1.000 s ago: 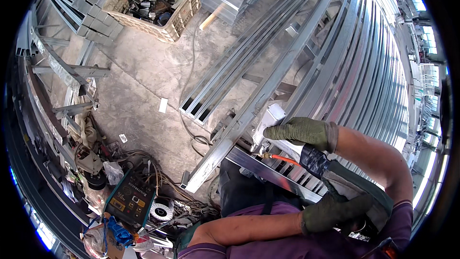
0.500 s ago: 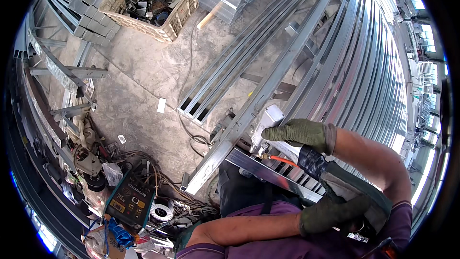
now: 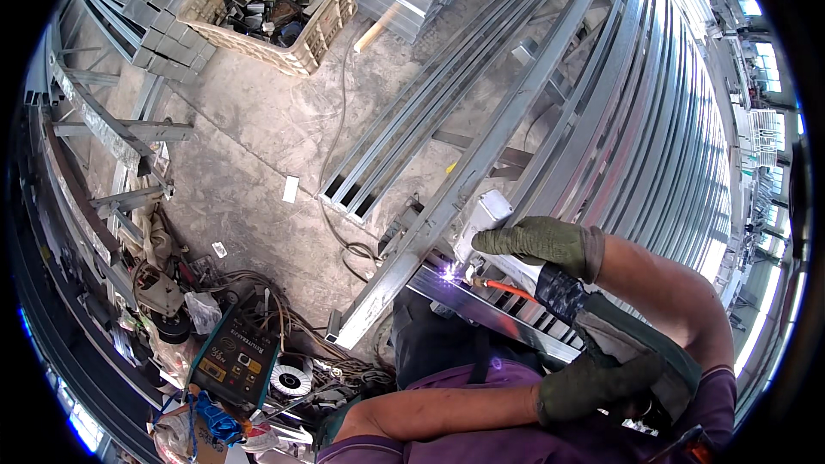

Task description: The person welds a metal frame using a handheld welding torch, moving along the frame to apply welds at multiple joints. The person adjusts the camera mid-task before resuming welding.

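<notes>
My right hand (image 3: 550,241), in a green knit glove, is closed over a white welding gun (image 3: 483,213) with an orange hose (image 3: 509,289). Nearer to me, my left hand (image 3: 593,387), gloved too, is closed around the gun's thick cloth-wrapped cable (image 3: 636,339); some of its fingers are hidden. A bright violet weld spark (image 3: 449,273) glows just left of the gun's tip. It sits at the end of a shiny flat metal bar (image 3: 490,314), close to a long steel beam (image 3: 468,174). Many parallel metal tubes (image 3: 636,146) run away from that bar.
A cream plastic crate (image 3: 296,58) of metal offcuts stands at the far left. Loose square tubes (image 3: 404,120) lie on the floor beside the beam. Left of me are a dark welding machine (image 3: 236,357), a wire spool (image 3: 290,380) and tangled cables (image 3: 344,367).
A violet weld spark has appeared at the gun's tip. Both hands and the gun have stayed almost in place.
</notes>
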